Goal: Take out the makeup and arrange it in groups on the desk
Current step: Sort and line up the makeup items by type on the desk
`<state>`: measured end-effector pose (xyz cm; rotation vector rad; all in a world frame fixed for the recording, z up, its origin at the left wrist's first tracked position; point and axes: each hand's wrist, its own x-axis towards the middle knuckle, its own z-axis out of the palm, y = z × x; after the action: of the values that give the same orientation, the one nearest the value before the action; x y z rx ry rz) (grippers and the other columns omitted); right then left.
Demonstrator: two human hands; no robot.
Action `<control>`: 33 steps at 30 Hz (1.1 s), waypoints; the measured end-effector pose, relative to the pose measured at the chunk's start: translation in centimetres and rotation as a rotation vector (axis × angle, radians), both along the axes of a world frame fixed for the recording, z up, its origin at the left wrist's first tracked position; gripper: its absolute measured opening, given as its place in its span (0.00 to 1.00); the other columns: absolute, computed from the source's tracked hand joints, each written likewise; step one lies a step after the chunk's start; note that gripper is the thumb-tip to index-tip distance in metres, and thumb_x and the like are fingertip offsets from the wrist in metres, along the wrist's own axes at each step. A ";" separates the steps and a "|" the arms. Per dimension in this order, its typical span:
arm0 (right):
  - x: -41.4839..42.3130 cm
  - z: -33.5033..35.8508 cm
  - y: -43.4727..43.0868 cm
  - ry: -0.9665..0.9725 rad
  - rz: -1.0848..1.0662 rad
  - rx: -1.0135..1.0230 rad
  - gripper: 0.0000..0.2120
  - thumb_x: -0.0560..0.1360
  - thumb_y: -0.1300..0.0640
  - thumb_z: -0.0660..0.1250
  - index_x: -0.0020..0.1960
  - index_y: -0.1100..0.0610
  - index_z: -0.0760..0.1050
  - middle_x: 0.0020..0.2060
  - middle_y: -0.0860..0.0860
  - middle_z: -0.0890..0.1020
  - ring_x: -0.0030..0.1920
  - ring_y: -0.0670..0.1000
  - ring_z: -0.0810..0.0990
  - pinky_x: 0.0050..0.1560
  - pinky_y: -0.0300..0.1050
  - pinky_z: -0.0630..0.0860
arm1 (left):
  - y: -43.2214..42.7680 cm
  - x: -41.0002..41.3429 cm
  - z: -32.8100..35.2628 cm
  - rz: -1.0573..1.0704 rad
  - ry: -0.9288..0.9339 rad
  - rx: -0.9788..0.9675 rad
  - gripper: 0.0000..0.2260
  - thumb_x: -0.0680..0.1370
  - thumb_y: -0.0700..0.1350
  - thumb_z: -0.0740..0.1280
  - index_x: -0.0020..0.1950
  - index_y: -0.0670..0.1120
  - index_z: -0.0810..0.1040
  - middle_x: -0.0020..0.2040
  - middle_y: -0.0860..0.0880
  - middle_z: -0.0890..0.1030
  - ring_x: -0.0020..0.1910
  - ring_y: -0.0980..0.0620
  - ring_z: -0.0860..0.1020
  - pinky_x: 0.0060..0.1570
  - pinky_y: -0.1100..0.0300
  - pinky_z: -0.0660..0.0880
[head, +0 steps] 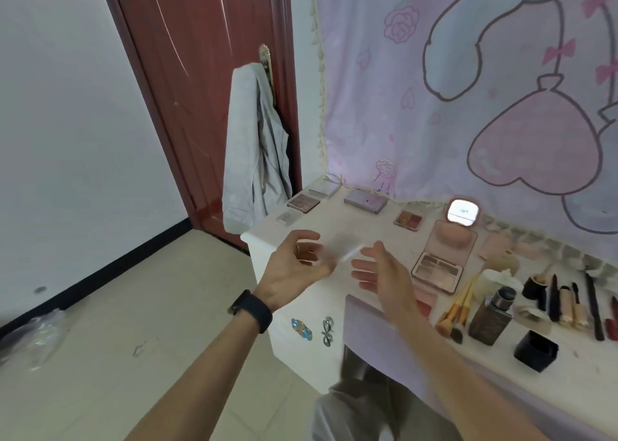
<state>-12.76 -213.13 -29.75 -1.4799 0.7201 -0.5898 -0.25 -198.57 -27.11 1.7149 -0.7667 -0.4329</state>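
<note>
Two bare forearms reach out from the bottom edge over a grey-trousered lap. Left hand (294, 266), with a black watch (254, 310) on its wrist, has its fingers curved and spread, thumb lifted. Right hand (381, 273) is held edge-on beside it with fingers straight and a little apart. Between the two hands is a pale, see-through smear with a thin white streak (351, 255), too blurred to name. I cannot tell whether either hand grips it.

Both hands hover above the left end of a white desk (264, 243), where the makeup is laid out. At the far left corner lie four shut palettes (302, 203), set near each other. Right of them sits a small red palette (408, 220). Next comes an open pink compact (444, 250), its mirror (463, 211) upright and glowing. Just beyond the right hand are gold-handled brushes (456, 316), lying side by side. Beside those stands a brown bottle (491, 320) with a black cube (536, 350) in front of it. A row of dark pencils and tubes (568, 303) lies farther right.

Two jewelled knobs (301, 328) show on the desk front. A pink cartoon cloth (468, 72) hangs behind the desk. To the left is a red-brown door (200, 72), with a grey garment (254, 146) draped from its handle. A clear bag (30, 337) lies on the tiled floor.
</note>
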 end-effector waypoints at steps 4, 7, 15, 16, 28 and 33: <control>-3.9 1.7 1.1 -0.042 0.045 0.097 0.09 0.79 0.45 0.69 0.54 0.48 0.81 0.47 0.50 0.87 0.45 0.49 0.87 0.43 0.41 0.82 | 1.1 -2.5 0.6 -0.119 -0.533 0.240 0.32 0.63 0.61 0.73 0.65 0.60 0.67 0.56 0.61 0.78 0.56 0.62 0.74 0.56 0.66 0.73; -6.4 0.6 1.7 -0.082 0.004 0.145 0.07 0.77 0.56 0.73 0.54 0.49 0.83 0.49 0.46 0.87 0.51 0.49 0.86 0.48 0.42 0.83 | 1.5 -4.6 0.4 -0.133 -0.601 0.188 0.35 0.65 0.60 0.72 0.70 0.62 0.64 0.61 0.65 0.75 0.61 0.64 0.71 0.59 0.71 0.68; -10.9 -0.5 2.9 -0.241 0.137 0.756 0.10 0.69 0.60 0.72 0.48 0.64 0.86 0.51 0.62 0.86 0.45 0.55 0.88 0.40 0.43 0.84 | -0.3 -10.4 -0.6 -0.133 -0.232 -0.064 0.29 0.67 0.58 0.77 0.67 0.58 0.75 0.60 0.61 0.80 0.62 0.60 0.77 0.61 0.66 0.73; -11.3 -0.7 2.8 -0.204 0.140 0.694 0.12 0.68 0.58 0.73 0.48 0.63 0.86 0.50 0.62 0.86 0.45 0.55 0.87 0.41 0.44 0.84 | -0.5 -10.7 -0.7 -0.144 -0.250 -0.048 0.29 0.67 0.57 0.78 0.66 0.58 0.75 0.60 0.61 0.80 0.62 0.60 0.77 0.61 0.66 0.73; -14.1 0.8 1.3 -0.074 0.286 0.306 0.21 0.65 0.42 0.81 0.56 0.43 0.82 0.52 0.55 0.87 0.48 0.61 0.87 0.44 0.45 0.84 | -0.3 -12.7 -0.5 -0.283 -0.412 0.050 0.32 0.63 0.55 0.82 0.63 0.66 0.73 0.61 0.66 0.79 0.60 0.67 0.77 0.58 0.75 0.70; -14.0 0.4 1.3 -0.135 0.263 0.349 0.18 0.71 0.46 0.77 0.59 0.50 0.83 0.52 0.60 0.86 0.48 0.63 0.87 0.43 0.46 0.83 | 0.1 -12.8 -0.2 -0.254 -0.317 -0.008 0.31 0.62 0.53 0.83 0.61 0.63 0.77 0.59 0.64 0.80 0.60 0.64 0.79 0.59 0.71 0.73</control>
<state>-26.74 -211.79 -29.33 -1.1729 0.4843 -0.3380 -13.08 -198.52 -27.33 1.7055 -1.2228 -0.3312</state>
